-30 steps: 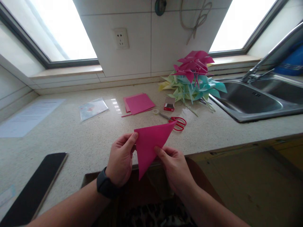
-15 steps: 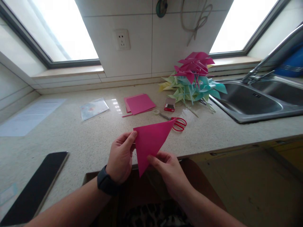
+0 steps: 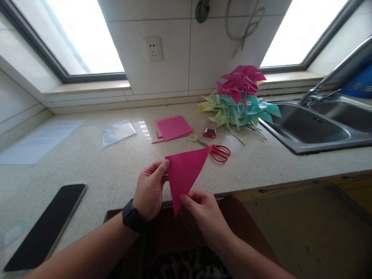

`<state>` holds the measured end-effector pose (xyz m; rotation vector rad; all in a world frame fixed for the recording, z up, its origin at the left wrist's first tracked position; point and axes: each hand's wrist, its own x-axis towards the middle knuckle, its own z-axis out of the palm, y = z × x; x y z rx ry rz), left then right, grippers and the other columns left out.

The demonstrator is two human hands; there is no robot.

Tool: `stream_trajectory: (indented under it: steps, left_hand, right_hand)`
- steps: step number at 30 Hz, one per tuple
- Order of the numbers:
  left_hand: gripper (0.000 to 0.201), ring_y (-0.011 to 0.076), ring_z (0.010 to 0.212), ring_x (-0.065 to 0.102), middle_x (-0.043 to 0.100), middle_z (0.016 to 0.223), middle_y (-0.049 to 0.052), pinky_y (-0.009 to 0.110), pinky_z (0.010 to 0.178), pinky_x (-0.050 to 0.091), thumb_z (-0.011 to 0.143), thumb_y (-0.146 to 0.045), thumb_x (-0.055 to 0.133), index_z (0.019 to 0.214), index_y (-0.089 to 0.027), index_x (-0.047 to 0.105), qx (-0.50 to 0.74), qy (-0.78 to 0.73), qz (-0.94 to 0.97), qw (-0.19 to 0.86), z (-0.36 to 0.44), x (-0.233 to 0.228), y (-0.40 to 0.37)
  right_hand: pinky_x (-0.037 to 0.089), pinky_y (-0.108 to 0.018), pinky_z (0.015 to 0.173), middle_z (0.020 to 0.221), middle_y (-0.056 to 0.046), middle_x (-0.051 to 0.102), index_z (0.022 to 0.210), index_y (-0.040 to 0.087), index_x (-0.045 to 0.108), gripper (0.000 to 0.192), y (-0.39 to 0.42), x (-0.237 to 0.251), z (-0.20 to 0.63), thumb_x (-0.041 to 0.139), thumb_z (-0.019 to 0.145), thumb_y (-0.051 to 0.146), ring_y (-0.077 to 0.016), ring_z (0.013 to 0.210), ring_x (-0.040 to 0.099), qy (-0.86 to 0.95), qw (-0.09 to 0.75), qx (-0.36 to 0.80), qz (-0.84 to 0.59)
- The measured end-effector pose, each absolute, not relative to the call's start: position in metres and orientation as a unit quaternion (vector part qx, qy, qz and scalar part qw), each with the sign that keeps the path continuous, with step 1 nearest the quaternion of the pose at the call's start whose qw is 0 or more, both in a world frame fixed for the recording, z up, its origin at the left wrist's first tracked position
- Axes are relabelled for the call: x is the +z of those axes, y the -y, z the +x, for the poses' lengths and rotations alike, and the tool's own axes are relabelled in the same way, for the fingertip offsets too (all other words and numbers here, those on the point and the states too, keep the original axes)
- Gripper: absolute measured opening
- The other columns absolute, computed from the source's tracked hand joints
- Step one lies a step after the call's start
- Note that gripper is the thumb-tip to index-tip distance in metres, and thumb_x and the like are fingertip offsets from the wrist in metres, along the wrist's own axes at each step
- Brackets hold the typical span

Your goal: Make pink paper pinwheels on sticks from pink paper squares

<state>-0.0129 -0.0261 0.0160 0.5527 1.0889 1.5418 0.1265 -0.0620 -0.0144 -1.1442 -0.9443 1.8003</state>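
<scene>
- Folded pink paper triangle point(image 3: 185, 173): held in the air above the near edge of the countertop point(image 3: 95, 166), one corner pointing up and to the right, one pointing down toward the person.
- Left hand point(image 3: 149, 190): thumb and fingers pinch the triangle's upper left corner; the thumb lies along the paper's top edge. A dark watch point(image 3: 133, 219) sits on the wrist.
- Right hand point(image 3: 203, 213): thumb and forefinger pinch the triangle near its lower tip; the remaining fingers curl behind the sheet and are largely hidden.
- Red-handled scissors point(image 3: 218, 152): lie flat on the countertop just beyond the triangle's upper right corner, apart from both hands.
- Stack of pink paper squares point(image 3: 173, 128): rests farther back, near the middle of the countertop.
- Small red box point(image 3: 209, 130): stands between the pink stack and the pile of pinwheels; a small clear ring, possibly a tape roll, lies just in front of it.
- Pile of paper pinwheels point(image 3: 240, 99): pink ones on top, green, yellow and teal beneath, heaped against the wall beside the steel sink point(image 3: 308, 128).
- Clear plastic sleeve point(image 3: 117, 132): lies left of the pink stack.
- Printed sheet point(image 3: 40, 140): lies at the far left of the countertop.
- Black phone point(image 3: 48, 224): lies screen up at the near left edge, well apart from the hands.
</scene>
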Motion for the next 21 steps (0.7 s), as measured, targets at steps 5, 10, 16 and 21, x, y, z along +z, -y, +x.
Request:
stream_trajectory:
  steps: [5,10,16,21]
  left_hand:
    - [0.024,0.0095,0.060,0.061,0.072,0.071,0.002,0.019,0.056,0.050,0.072,-0.035,0.086,0.079,-0.015,0.075,0.605,-0.492,0.272,0.564,-0.017,0.008,0.023]
    - [0.027,0.0121,0.058,0.061,0.072,0.073,0.005,0.022,0.054,0.048,0.073,-0.039,0.084,0.079,-0.014,0.076,0.541,-0.535,0.334,0.556,-0.023,0.000,0.015]
    - [0.027,0.0135,0.055,0.058,0.072,0.070,0.007,0.023,0.052,0.045,0.075,-0.040,0.080,0.077,-0.014,0.077,0.484,-0.571,0.422,0.511,-0.021,0.000,0.003]
    - [0.024,0.0158,0.057,0.058,0.074,0.069,0.007,0.024,0.052,0.042,0.078,-0.039,0.076,0.073,-0.016,0.079,0.449,-0.597,0.497,0.442,-0.020,0.000,-0.003]
  right_hand:
    - [0.051,-0.027,0.062,0.069,-0.002,0.071,0.083,0.016,0.068,0.038,0.062,-0.021,0.139,0.076,0.079,0.053,-0.0143,0.061,0.064,0.406,0.392,0.683,-0.463]
    - [0.048,-0.030,0.061,0.069,-0.001,0.063,0.084,0.021,0.059,0.020,0.060,-0.020,0.171,0.055,0.096,0.036,-0.0160,0.062,0.059,0.641,0.446,0.341,-0.523]
    - [0.042,-0.045,0.110,0.137,-0.011,0.065,0.132,0.019,0.061,0.041,0.044,-0.005,0.183,0.054,0.092,0.024,-0.0276,0.129,0.055,0.878,0.310,0.094,-0.352]
    - [0.024,-0.046,0.124,0.157,-0.010,0.046,0.149,0.017,0.049,0.061,0.039,-0.017,0.180,0.053,0.094,0.042,-0.0286,0.147,0.038,0.912,0.190,0.096,-0.352]
